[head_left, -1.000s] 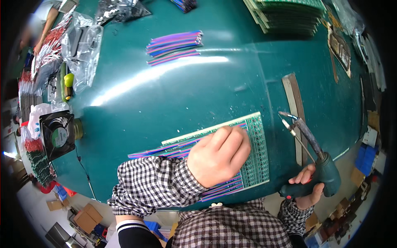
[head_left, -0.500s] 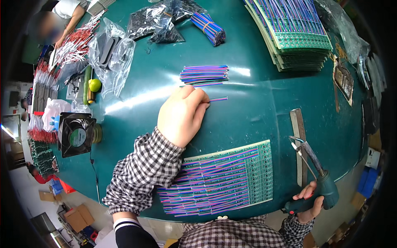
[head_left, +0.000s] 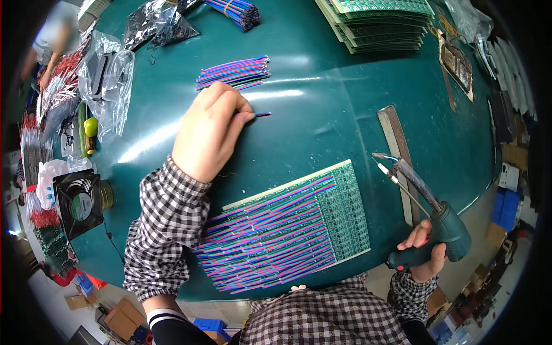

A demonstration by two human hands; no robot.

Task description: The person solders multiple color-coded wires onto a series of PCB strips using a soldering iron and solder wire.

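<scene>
My left hand [head_left: 208, 137] is closed in a pinch on a thin multicoloured wire strip [head_left: 263, 114], whose short end sticks out to the right of my fingertips. Just beyond it lies a small pile of similar cut wires [head_left: 233, 71]. In my right hand [head_left: 424, 253], at the lower right, is a green gun-type soldering iron [head_left: 451, 230]. Its metal tip and a thin feed tube point up and left, over a flat metal bar [head_left: 397, 138]. Between my arms lies a green circuit board panel [head_left: 348, 221] with rows of blue, pink and green wires across it.
A thick stack of green panels [head_left: 382, 29] stands at the far right, near a rubber-banded wire bundle [head_left: 234, 12]. Plastic bags [head_left: 118, 86], a black fan [head_left: 79, 204] and red-white wire bundles [head_left: 60, 86] line the left side, where another person [head_left: 56, 34] sits.
The whole scene has shifted left and upward in view. Less of the wire shows beyond my left fingertips. My right hand still grips the soldering iron.
</scene>
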